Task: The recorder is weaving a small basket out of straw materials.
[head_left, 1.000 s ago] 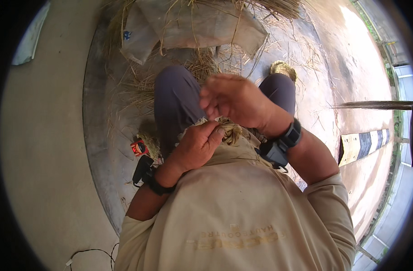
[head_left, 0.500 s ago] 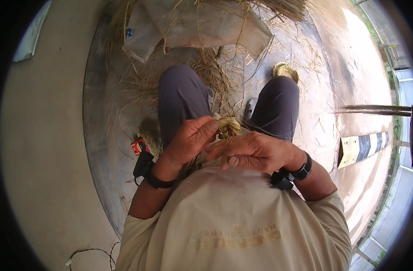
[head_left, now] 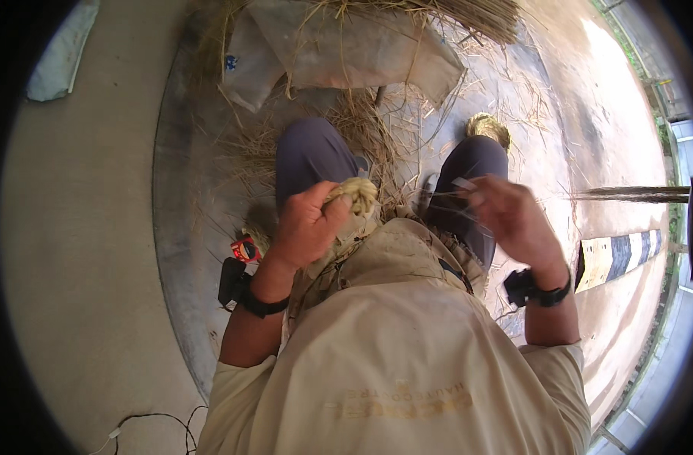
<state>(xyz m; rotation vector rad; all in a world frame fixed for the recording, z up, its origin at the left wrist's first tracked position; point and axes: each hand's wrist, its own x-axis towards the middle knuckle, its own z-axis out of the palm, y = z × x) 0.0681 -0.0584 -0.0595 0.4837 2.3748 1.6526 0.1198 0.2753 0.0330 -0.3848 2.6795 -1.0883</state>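
Observation:
In my left hand (head_left: 310,227), closed with the thumb pressed on it, is a braided straw piece (head_left: 359,195), pale yellow-green, held above my lap near the left knee. Off to the right, my right hand (head_left: 513,220) is raised beside the right knee, blurred, its fingers drawn together. A small pale sliver and faint thin lines show at its fingertips; what they are I cannot make out. A coil of plaited straw (head_left: 489,130) lies on the ground just beyond my right knee.
Loose straw (head_left: 362,125) is strewn over the grey ground sheet (head_left: 187,189). A translucent plastic sheet (head_left: 362,53) covers something ahead, with a straw bundle (head_left: 483,17) behind it. A red packet (head_left: 246,249) lies by my left forearm. A striped strip (head_left: 619,254) lies at right.
My right hand has moved away from the braided straw piece, out to the right and slightly forward. My left hand has shifted a little left, still gripping the piece.

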